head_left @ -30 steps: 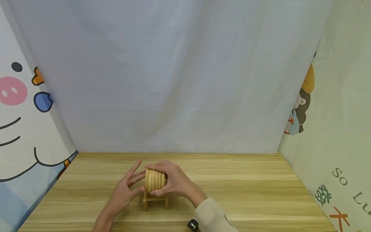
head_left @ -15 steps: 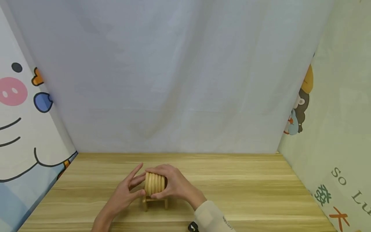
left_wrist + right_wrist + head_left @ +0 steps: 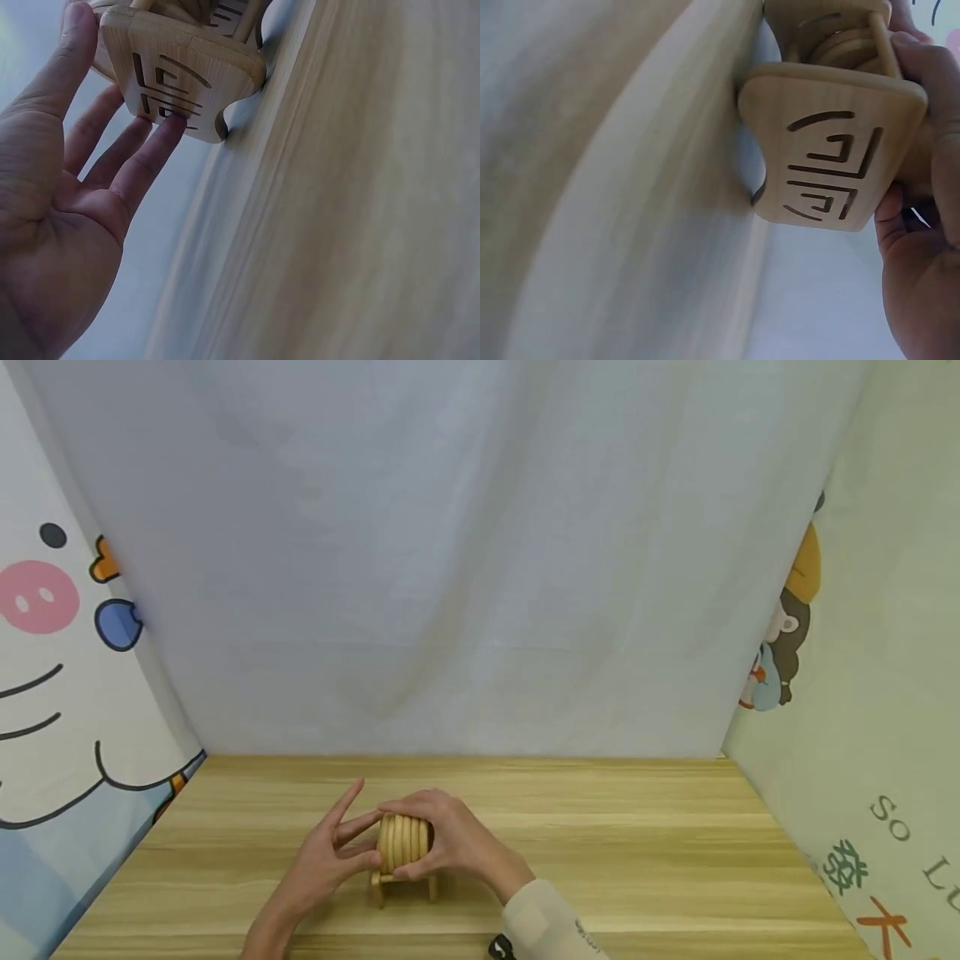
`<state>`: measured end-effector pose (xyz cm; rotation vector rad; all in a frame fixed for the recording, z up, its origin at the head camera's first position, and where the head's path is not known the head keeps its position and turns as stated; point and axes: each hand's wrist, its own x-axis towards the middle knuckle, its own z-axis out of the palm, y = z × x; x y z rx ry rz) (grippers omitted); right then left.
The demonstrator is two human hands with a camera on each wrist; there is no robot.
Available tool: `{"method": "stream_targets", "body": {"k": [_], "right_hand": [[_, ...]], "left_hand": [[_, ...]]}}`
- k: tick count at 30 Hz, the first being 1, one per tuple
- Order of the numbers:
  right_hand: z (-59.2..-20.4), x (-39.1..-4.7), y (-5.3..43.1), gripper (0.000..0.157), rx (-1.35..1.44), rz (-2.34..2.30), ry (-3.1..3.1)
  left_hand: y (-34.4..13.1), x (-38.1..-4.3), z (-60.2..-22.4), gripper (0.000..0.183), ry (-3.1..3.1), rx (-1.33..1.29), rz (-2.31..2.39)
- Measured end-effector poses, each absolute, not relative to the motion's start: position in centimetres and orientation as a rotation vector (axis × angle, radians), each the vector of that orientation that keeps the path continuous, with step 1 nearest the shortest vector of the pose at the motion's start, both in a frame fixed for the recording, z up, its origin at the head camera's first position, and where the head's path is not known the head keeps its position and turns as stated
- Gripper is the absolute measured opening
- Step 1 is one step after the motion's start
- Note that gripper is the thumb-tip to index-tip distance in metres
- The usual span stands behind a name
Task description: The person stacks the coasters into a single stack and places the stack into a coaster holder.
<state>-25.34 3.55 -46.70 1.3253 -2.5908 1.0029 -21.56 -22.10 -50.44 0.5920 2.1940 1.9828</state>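
A stack of several round wooden coasters [image 3: 403, 843] lies on its side in a small wooden coaster rack [image 3: 378, 892]. From the right, my right hand [image 3: 461, 837] grips the stack with the thumb on the near side and fingers over the far side. My left hand [image 3: 324, 862] is at the stack's left end, thumb and fairly straight fingers touching there, one finger pointing up. In the left wrist view its fingertips rest against the rack's carved end panel [image 3: 176, 71]. The right wrist view shows the other carved panel [image 3: 829, 161], with the coasters partly hidden behind it.
The rack stands on a wood-grain table [image 3: 615, 843]. A small black object [image 3: 500, 947] lies at the front edge beside the right sleeve [image 3: 547, 922]. A pale curtain [image 3: 465, 560] hangs behind, with printed cloths at both sides.
The coaster stack and the right hand have sunk slightly, bringing the coasters lower into the rack. The left hand has stayed at the left end.
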Motion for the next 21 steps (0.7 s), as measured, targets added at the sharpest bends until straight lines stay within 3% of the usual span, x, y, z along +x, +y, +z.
{"method": "stream_targets", "body": {"k": [14,21], "right_hand": [[-47.6,-25.4,3.9,0.084,1.266,0.994,-2.605],[-48.0,-25.4,4.1,0.078,1.272,0.999,-2.596]], "left_hand": [[-21.4,-22.1,-50.7,0.125,2.271,0.516,1.982],[-21.4,-22.2,-50.4,0.127,2.284,0.452,1.977]]}}
